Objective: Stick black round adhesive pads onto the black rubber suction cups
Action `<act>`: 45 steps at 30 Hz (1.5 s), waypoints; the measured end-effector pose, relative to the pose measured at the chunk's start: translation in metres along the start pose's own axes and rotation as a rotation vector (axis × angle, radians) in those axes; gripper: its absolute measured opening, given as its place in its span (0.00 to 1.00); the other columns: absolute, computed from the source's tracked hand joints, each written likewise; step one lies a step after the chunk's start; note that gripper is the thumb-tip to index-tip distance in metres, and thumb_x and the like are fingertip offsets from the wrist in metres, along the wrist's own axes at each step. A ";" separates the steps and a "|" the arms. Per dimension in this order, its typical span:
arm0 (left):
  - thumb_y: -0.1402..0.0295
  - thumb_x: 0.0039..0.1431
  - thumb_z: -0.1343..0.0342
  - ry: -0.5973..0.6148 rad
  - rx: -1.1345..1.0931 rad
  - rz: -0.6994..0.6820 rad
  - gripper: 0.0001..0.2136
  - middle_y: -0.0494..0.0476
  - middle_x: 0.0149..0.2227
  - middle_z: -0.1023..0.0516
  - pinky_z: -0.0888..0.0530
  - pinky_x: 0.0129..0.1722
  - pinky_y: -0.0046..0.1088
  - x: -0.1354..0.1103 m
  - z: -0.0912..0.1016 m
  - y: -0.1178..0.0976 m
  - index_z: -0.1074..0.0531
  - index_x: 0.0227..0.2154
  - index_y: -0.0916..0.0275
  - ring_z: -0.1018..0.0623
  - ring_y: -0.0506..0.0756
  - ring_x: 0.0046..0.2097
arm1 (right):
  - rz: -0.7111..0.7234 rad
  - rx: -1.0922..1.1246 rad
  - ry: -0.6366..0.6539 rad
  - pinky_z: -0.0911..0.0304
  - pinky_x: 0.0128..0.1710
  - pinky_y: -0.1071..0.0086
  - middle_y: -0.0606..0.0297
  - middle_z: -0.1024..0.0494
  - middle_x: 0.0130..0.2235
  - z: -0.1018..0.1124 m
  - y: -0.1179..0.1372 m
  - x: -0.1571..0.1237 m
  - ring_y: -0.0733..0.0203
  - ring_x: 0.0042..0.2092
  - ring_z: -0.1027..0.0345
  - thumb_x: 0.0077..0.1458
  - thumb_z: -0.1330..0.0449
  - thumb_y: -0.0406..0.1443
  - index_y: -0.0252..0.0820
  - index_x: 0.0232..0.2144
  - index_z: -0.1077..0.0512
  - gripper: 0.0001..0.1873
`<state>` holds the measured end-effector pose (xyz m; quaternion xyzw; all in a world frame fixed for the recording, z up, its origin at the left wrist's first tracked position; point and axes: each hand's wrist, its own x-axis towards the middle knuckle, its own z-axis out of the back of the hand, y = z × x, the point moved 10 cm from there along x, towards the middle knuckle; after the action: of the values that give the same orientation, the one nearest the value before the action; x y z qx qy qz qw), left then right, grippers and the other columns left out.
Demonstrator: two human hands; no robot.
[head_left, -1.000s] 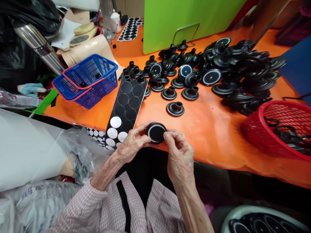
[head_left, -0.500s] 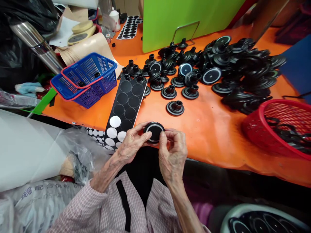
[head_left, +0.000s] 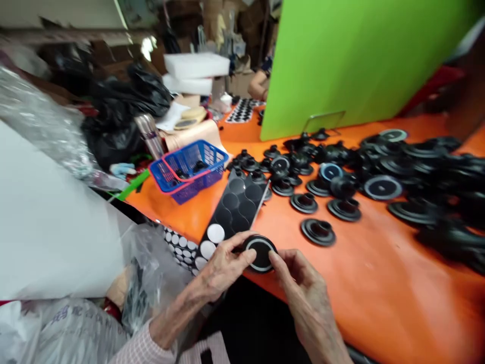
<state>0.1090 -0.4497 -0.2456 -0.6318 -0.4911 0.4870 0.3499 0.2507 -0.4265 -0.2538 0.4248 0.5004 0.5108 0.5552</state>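
Note:
Both my hands hold a round black rubber disc (head_left: 260, 253) with a white ring near its rim, just over the orange table's front edge. My left hand (head_left: 223, 268) wraps its left side, and the fingertips of my right hand (head_left: 306, 298) press its right side. To the left lies a black sheet of round stickers (head_left: 237, 207), with white circles showing at its near end. Several black rubber flanged parts (head_left: 318, 232) stand on the orange table (head_left: 379, 303) beyond my hands, some with white-ringed or blue-ringed faces.
A blue plastic basket (head_left: 188, 172) sits left of the sheet. A green board (head_left: 352, 65) stands upright at the back. Black bags (head_left: 117, 121) and white foam blocks (head_left: 196, 65) lie beyond the table, with another person's forearm (head_left: 258, 84) behind.
The view has swung left, so the table's contents sit further right and lower. The red basket has left the picture. Both hands still hold the disc.

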 end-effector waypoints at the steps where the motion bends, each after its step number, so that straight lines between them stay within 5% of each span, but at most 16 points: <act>1: 0.61 0.55 0.39 -0.021 0.070 -0.031 0.22 0.59 0.43 0.22 0.24 0.35 0.27 0.004 0.012 -0.016 0.29 0.52 0.61 0.21 0.53 0.37 | 0.025 0.047 0.070 0.39 0.24 0.69 0.67 0.30 0.22 -0.016 0.013 0.011 0.63 0.25 0.36 0.47 0.37 0.54 0.41 0.24 0.32 0.22; 5: 0.63 0.56 0.41 -0.203 0.338 -0.214 0.24 0.59 0.37 0.22 0.26 0.28 0.27 0.011 0.064 -0.124 0.33 0.55 0.63 0.23 0.51 0.27 | 0.143 0.333 0.297 0.42 0.22 0.71 0.72 0.34 0.19 -0.096 0.098 0.053 0.67 0.21 0.40 0.48 0.35 0.51 0.42 0.25 0.34 0.20; 7: 0.63 0.57 0.41 -0.387 0.574 -0.392 0.23 0.59 0.34 0.22 0.26 0.28 0.29 -0.001 0.085 -0.186 0.33 0.55 0.64 0.24 0.52 0.26 | 0.155 0.517 0.298 0.35 0.27 0.68 0.70 0.30 0.25 -0.118 0.133 0.071 0.67 0.24 0.35 0.47 0.35 0.49 0.43 0.31 0.35 0.19; 9: 0.60 0.59 0.43 -0.504 0.631 -0.484 0.19 0.56 0.36 0.24 0.28 0.29 0.27 -0.013 0.100 -0.212 0.29 0.50 0.62 0.26 0.50 0.28 | 0.230 0.542 0.276 0.32 0.30 0.66 0.68 0.28 0.30 -0.122 0.150 0.080 0.65 0.27 0.31 0.49 0.37 0.47 0.44 0.35 0.36 0.18; 11: 0.58 0.58 0.43 -0.536 0.661 -0.466 0.14 0.56 0.35 0.24 0.29 0.32 0.27 -0.018 0.110 -0.197 0.25 0.41 0.62 0.26 0.50 0.31 | 0.338 0.371 0.220 0.31 0.32 0.65 0.66 0.27 0.33 -0.108 0.143 0.074 0.64 0.31 0.29 0.53 0.41 0.46 0.43 0.37 0.34 0.14; 14: 0.60 0.47 0.35 -0.486 0.703 -0.240 0.15 0.58 0.33 0.23 0.29 0.36 0.31 -0.013 0.118 -0.119 0.24 0.36 0.62 0.25 0.56 0.34 | 0.411 -0.072 0.120 0.31 0.39 0.59 0.61 0.24 0.35 -0.081 0.093 0.042 0.58 0.36 0.29 0.57 0.44 0.43 0.43 0.35 0.30 0.10; 17: 0.62 0.41 0.31 -0.462 0.673 -0.104 0.22 0.55 0.31 0.24 0.31 0.34 0.31 -0.003 0.121 -0.055 0.25 0.41 0.63 0.27 0.55 0.33 | 0.485 -0.242 0.074 0.32 0.47 0.51 0.54 0.25 0.43 -0.068 0.047 0.007 0.51 0.46 0.30 0.57 0.45 0.40 0.41 0.39 0.29 0.11; 20: 0.63 0.47 0.36 -0.264 0.442 -0.010 0.14 0.50 0.26 0.27 0.34 0.29 0.26 0.014 0.105 -0.026 0.25 0.36 0.64 0.30 0.50 0.28 | 0.552 -0.309 0.033 0.35 0.52 0.48 0.52 0.28 0.49 -0.070 0.031 -0.009 0.51 0.52 0.33 0.59 0.47 0.37 0.41 0.44 0.30 0.12; 23: 0.62 0.49 0.36 -0.086 0.222 0.095 0.11 0.50 0.24 0.28 0.38 0.28 0.24 0.018 0.088 -0.020 0.26 0.27 0.65 0.32 0.48 0.26 | 0.621 -0.376 -0.006 0.36 0.54 0.47 0.52 0.29 0.51 -0.076 0.036 -0.014 0.51 0.54 0.36 0.60 0.47 0.35 0.42 0.48 0.32 0.14; 25: 0.62 0.49 0.35 -0.043 0.108 0.157 0.12 0.50 0.26 0.26 0.37 0.30 0.23 0.015 0.083 -0.015 0.25 0.30 0.65 0.31 0.48 0.28 | 0.668 -0.418 -0.039 0.36 0.54 0.47 0.51 0.31 0.53 -0.076 0.041 -0.020 0.49 0.56 0.38 0.60 0.47 0.36 0.42 0.50 0.33 0.15; 31: 0.67 0.48 0.32 -0.056 -0.215 0.126 0.13 0.51 0.35 0.23 0.34 0.43 0.24 0.018 0.079 -0.006 0.24 0.37 0.62 0.28 0.49 0.39 | 0.705 -0.440 -0.105 0.34 0.53 0.48 0.48 0.33 0.54 -0.070 0.040 -0.035 0.48 0.57 0.38 0.61 0.44 0.40 0.41 0.52 0.36 0.18; 37: 0.67 0.49 0.33 -0.020 -0.308 0.070 0.12 0.49 0.33 0.24 0.33 0.41 0.23 0.026 0.071 -0.006 0.25 0.37 0.61 0.28 0.49 0.37 | 0.697 -0.414 -0.104 0.31 0.50 0.51 0.51 0.27 0.49 -0.066 0.041 -0.025 0.51 0.53 0.32 0.62 0.45 0.40 0.41 0.45 0.32 0.11; 41: 0.63 0.51 0.35 -0.064 -0.093 -0.019 0.10 0.47 0.26 0.30 0.34 0.34 0.23 0.029 0.077 -0.015 0.28 0.31 0.63 0.32 0.48 0.30 | 0.743 -0.384 -0.123 0.30 0.49 0.57 0.50 0.25 0.46 -0.060 0.047 -0.024 0.54 0.51 0.30 0.64 0.49 0.34 0.39 0.41 0.31 0.08; 45: 0.63 0.57 0.44 -0.335 0.566 -0.190 0.08 0.52 0.28 0.30 0.33 0.35 0.29 0.025 0.098 -0.039 0.30 0.32 0.63 0.31 0.52 0.32 | 0.601 -0.346 -0.258 0.30 0.40 0.66 0.60 0.23 0.38 -0.030 0.046 -0.017 0.61 0.40 0.27 0.64 0.50 0.33 0.41 0.36 0.31 0.09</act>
<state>0.0052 -0.4183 -0.2439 -0.3725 -0.4438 0.6663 0.4694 0.2150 -0.4391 -0.2108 0.5135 0.1853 0.6704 0.5025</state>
